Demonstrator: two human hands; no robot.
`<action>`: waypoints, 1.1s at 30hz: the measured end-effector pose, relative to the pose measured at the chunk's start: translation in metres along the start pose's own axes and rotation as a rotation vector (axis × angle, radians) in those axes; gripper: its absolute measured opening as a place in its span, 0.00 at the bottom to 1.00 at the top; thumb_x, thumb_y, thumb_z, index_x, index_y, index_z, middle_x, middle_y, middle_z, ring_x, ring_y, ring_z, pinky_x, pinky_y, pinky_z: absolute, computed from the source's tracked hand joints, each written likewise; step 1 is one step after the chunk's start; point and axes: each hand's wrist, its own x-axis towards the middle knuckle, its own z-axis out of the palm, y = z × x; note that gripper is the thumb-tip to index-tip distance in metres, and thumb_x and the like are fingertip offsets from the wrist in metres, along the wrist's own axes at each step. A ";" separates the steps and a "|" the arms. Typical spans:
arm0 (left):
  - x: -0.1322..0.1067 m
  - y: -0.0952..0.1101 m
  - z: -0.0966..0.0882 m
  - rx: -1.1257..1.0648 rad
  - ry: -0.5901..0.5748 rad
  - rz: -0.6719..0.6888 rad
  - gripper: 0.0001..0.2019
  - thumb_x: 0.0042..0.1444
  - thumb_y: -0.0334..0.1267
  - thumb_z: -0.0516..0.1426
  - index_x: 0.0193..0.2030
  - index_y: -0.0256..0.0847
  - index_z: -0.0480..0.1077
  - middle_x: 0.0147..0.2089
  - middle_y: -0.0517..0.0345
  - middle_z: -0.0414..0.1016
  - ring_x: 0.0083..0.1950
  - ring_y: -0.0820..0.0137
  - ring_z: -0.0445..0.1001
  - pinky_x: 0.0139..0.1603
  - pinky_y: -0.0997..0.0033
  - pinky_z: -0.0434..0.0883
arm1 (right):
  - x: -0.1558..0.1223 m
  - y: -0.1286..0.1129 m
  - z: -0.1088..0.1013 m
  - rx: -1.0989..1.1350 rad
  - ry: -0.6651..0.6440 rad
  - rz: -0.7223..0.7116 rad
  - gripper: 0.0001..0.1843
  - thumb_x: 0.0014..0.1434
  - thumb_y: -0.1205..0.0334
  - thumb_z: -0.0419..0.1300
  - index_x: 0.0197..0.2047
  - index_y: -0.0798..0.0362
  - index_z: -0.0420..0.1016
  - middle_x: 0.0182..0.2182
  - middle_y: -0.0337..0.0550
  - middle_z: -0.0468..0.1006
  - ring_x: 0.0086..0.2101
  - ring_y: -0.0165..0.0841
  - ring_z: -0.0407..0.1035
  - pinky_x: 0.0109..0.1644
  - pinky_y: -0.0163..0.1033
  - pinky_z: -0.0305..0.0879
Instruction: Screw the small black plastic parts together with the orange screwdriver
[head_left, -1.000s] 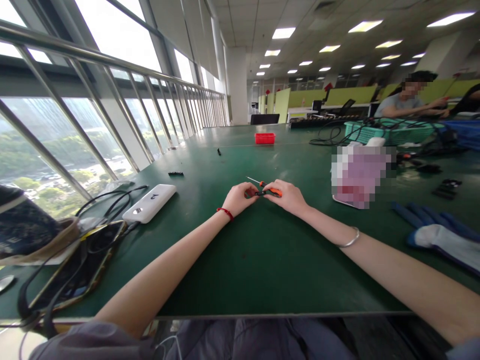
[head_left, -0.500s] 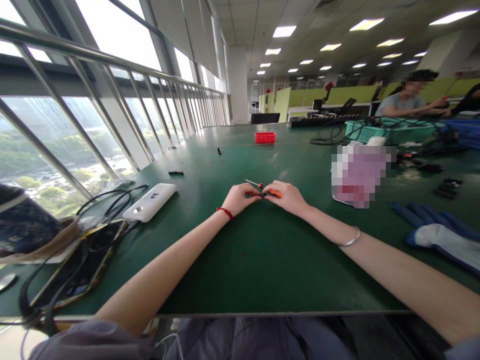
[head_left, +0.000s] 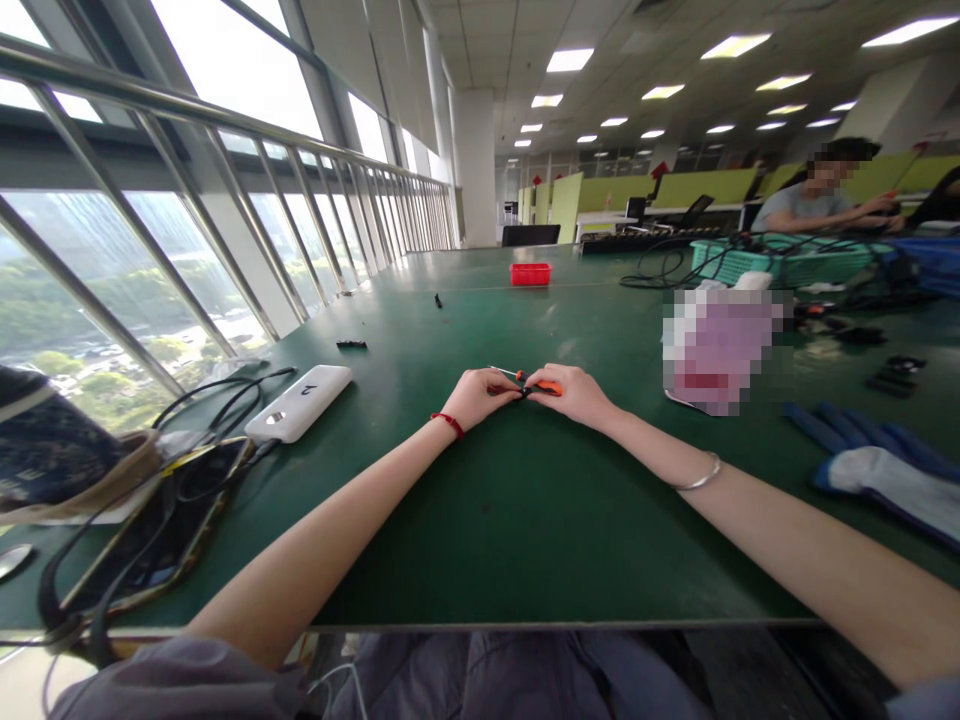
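Both my hands meet at the middle of the green table (head_left: 525, 500). My left hand (head_left: 478, 395) is closed, fingers pinching a small black part that shows between the two hands. My right hand (head_left: 571, 393) is closed around a small screwdriver (head_left: 541, 384) with an orange and black handle; its thin metal shaft points left and away, past my left fingertips. The hands touch each other at the fingertips and rest on the tabletop.
A white power bank (head_left: 300, 402), a phone (head_left: 161, 525) and black cables lie at the left. Small black parts (head_left: 351, 345) and a red tray (head_left: 530, 273) lie farther off. Blue-white gloves (head_left: 877, 465) lie right. A teal basket (head_left: 780, 262) and another person (head_left: 817, 195) are far right.
My hands have drawn closer together, so the small black part is more hidden now. The screwdriver has shifted slightly. Nothing else on the table moved.
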 end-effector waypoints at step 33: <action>-0.001 0.006 0.006 0.022 0.009 -0.021 0.05 0.46 0.30 0.57 0.32 0.35 0.73 0.33 0.57 0.74 0.32 0.74 0.71 0.36 0.75 0.70 | -0.003 -0.014 -0.004 -0.223 -0.102 -0.002 0.12 0.55 0.53 0.54 0.40 0.45 0.74 0.35 0.39 0.76 0.35 0.34 0.69 0.31 0.35 0.56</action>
